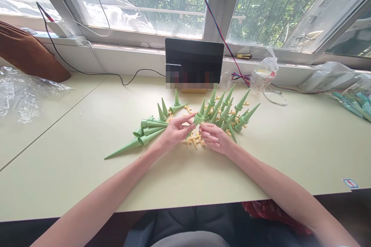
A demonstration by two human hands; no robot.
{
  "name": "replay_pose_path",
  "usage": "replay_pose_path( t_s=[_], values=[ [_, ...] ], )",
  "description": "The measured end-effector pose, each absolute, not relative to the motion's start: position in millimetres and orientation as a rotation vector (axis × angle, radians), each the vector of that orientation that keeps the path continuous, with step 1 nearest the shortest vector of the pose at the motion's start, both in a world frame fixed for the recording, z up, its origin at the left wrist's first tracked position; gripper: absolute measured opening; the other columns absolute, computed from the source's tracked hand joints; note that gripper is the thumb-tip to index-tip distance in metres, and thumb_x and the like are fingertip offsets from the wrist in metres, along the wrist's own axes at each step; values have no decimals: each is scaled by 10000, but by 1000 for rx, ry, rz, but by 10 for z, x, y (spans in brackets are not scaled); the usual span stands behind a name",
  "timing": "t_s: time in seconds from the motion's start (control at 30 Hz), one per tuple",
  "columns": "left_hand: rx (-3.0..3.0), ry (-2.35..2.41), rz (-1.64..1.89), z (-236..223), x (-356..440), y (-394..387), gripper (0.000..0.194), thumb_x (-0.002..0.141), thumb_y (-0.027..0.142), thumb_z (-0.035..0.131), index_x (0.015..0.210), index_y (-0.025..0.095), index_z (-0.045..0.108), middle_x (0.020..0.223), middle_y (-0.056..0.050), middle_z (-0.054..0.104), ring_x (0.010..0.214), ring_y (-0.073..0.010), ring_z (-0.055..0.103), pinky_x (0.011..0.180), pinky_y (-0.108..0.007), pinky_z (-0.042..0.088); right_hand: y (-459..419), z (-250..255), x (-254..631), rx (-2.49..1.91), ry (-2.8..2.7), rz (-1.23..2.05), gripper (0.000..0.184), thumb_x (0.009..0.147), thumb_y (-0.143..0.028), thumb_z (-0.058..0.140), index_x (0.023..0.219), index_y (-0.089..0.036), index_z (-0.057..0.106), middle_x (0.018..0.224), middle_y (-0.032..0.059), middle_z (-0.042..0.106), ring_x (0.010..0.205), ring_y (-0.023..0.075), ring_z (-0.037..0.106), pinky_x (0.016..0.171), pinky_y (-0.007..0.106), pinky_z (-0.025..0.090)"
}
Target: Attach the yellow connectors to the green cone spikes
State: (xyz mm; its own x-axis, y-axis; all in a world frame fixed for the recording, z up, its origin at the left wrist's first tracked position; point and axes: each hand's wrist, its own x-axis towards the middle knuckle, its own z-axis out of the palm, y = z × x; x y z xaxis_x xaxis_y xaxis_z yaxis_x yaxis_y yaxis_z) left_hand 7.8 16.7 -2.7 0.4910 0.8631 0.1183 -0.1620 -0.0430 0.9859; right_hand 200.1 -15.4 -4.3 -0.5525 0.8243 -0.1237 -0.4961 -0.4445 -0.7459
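Observation:
My left hand [178, 129] grips a green plastic spike [198, 119] by its ribbed collar, with the open end facing right. Close beside it, my right hand [214, 136] is closed in a pinch on a small yellow plastic fitting [201, 124], mostly hidden by the fingers. Loose yellow fittings [194, 140] lie on the table between and below the hands. Left of my left hand, several green spikes [150, 129] lie on their sides. Beyond my right hand stands a cluster of green spikes [226, 110], many with yellow fittings at their bases.
A black tablet [194, 61] stands at the back against the window ledge. Clear plastic wrap [26, 96] and a brown bag [29, 52] are at the left. A plastic bag with a cup [264, 73] and a coiled white cable [275, 98] sit at the back right.

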Motion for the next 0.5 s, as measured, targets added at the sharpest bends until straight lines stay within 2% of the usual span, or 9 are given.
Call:
replay_pose_path(
  t_s=[0.23,0.5],
  values=[
    [1484,702,964,-50,68,167,527,838,363,728,1344,255,625,810,11,525,455,-4,349,383,-168,275,-168,-33,1995,-596,-888,2038,248,799,-299,771,743,-134,595,560,-95,458,338,-10,211,264,114,205],
    [1482,822,941,1,62,139,547,809,410,742,1309,207,651,690,45,462,411,-23,396,350,-165,330,-212,-19,1934,-822,-1062,1802,322,799,-415,754,732,-158,573,594,-72,494,366,12,297,307,151,227]
  ],
)
